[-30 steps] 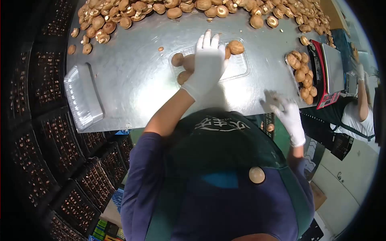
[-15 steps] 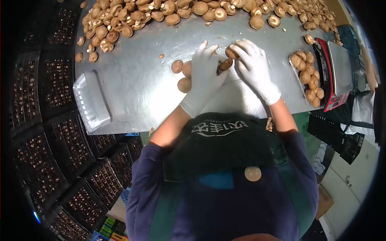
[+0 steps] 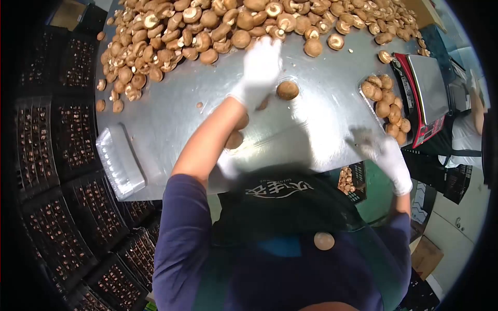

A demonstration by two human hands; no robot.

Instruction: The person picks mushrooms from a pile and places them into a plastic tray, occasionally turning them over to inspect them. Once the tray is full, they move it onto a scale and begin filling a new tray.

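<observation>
My left hand (image 3: 262,66), in a white glove, reaches to the near edge of a large heap of brown mushrooms (image 3: 210,19). Its fingers are stretched forward and slightly blurred, with no mushroom plainly held. Just right of its wrist, a single mushroom (image 3: 288,90) lies cap up on the metal table. Partly hidden by my left forearm is another mushroom (image 3: 234,140). My right hand (image 3: 386,158), also gloved, hovers over the table's front edge at the right. Motion smears its fingers, but they look apart and hold nothing.
A clear plastic tray full of mushrooms (image 3: 385,103) sits beside a red scale (image 3: 423,93). Clear plastic containers (image 3: 119,161) lie at the left edge. Black crates (image 3: 78,135) of mushrooms line the left side. A person's arm (image 3: 477,103) shows at far right.
My left hand has moved forward to the heap. My right hand has let go of a mushroom and swung right and back toward my body. The view has shifted slightly.
</observation>
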